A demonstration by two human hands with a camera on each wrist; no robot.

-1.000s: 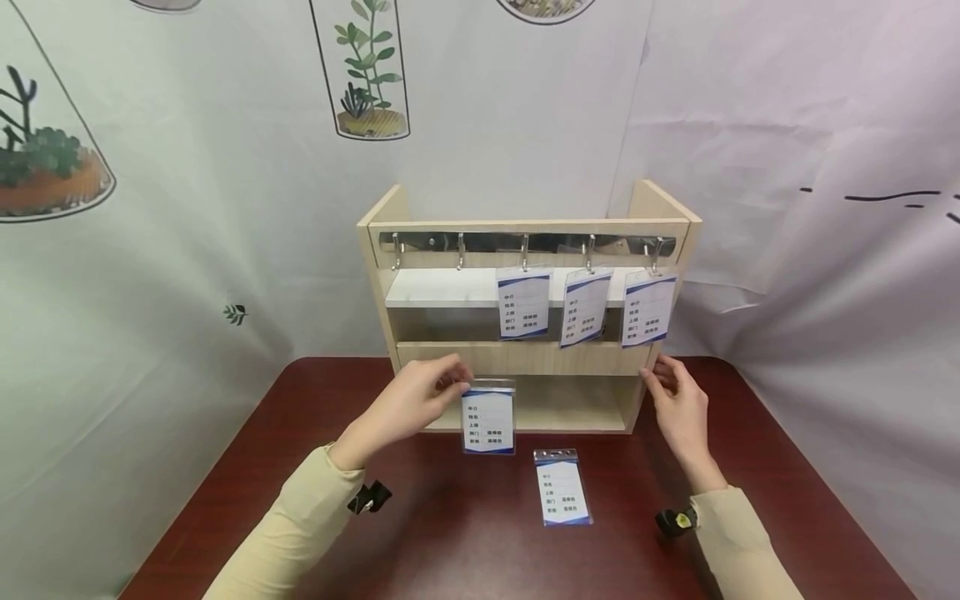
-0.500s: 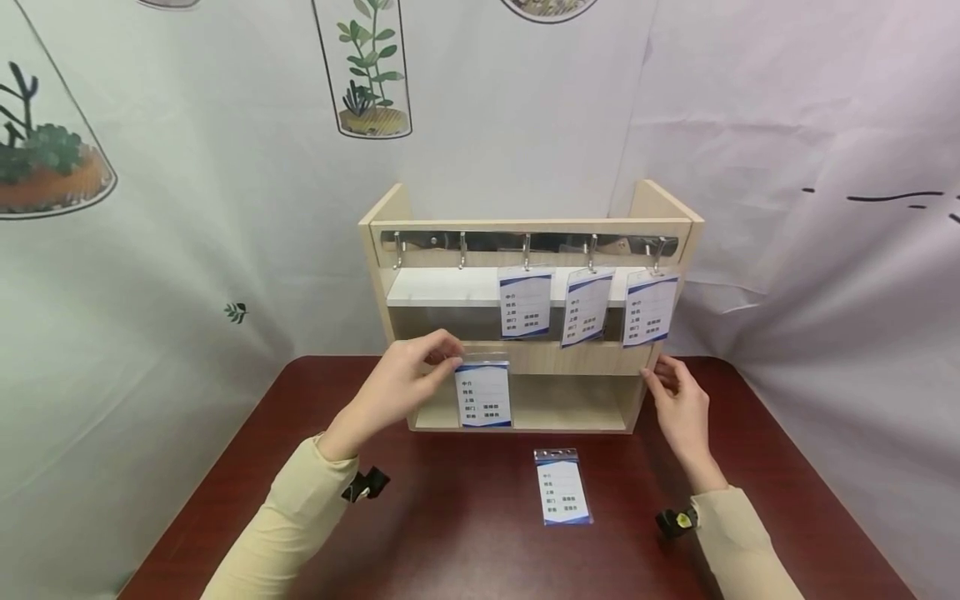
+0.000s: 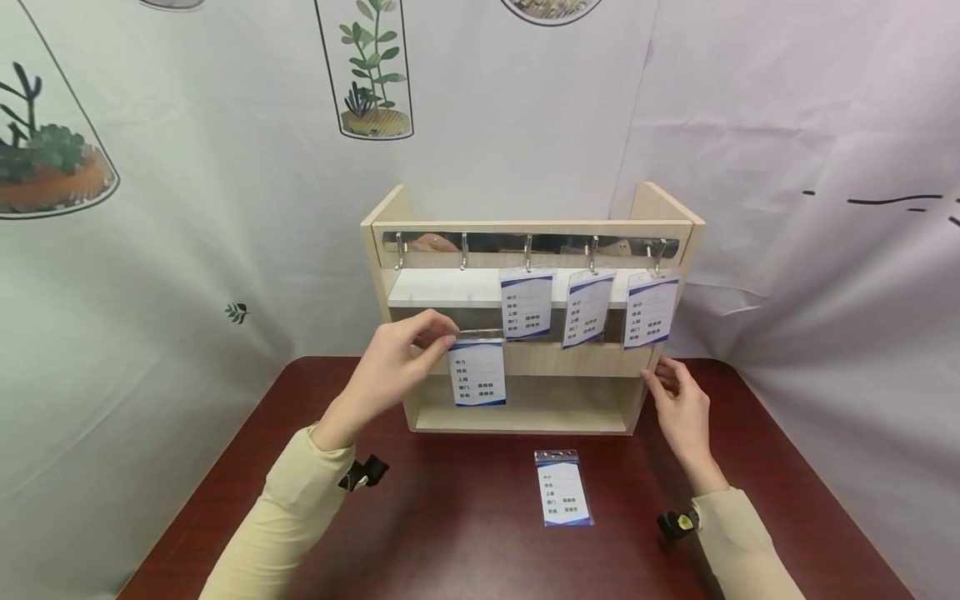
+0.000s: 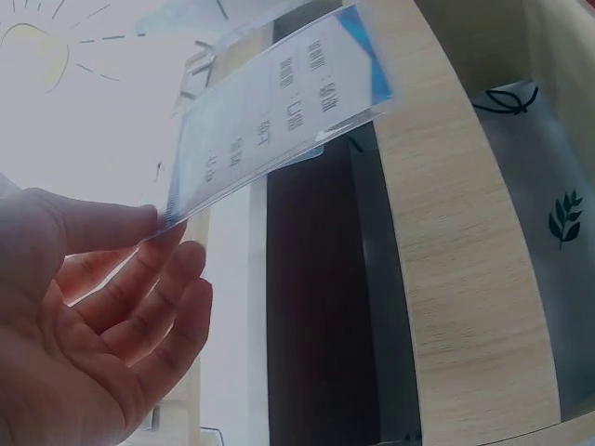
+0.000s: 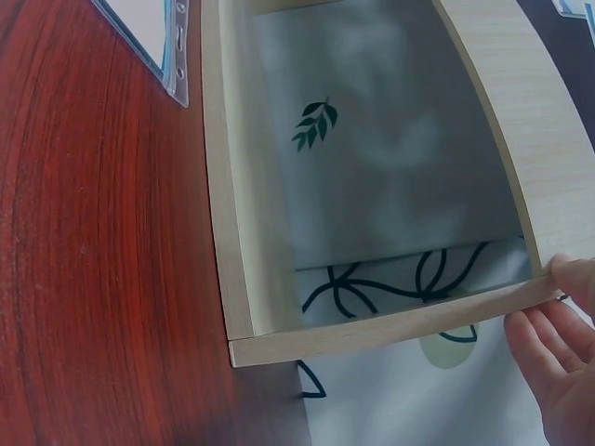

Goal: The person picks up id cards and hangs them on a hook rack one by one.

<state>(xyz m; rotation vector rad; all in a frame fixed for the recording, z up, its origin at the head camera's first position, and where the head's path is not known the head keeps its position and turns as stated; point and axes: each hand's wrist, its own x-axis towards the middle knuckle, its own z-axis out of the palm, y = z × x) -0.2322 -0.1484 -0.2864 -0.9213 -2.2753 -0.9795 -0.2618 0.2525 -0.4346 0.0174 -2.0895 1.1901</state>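
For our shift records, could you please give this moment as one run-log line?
left hand: pinches badge by top corner; right hand: grips rack side panel; hooks: three badges; table: one badge flat

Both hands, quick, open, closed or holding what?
Left hand: holding a rectangular blue-and-white badge in clear plastic.
Right hand: pinching the side of a pale wooden shelf.

Table point(image 3: 465, 517): dark red, wood-grained, glossy top; rounded far corners. Standing on it, towards the far edge: one upright shelf unit point(image 3: 585, 361), pale wood grain, metal hook rail point(image 3: 495, 242) across its upper front. Lying flat in front of the unit: one badge card point(image 3: 563, 493), white, blue-trimmed, clear-sleeved.
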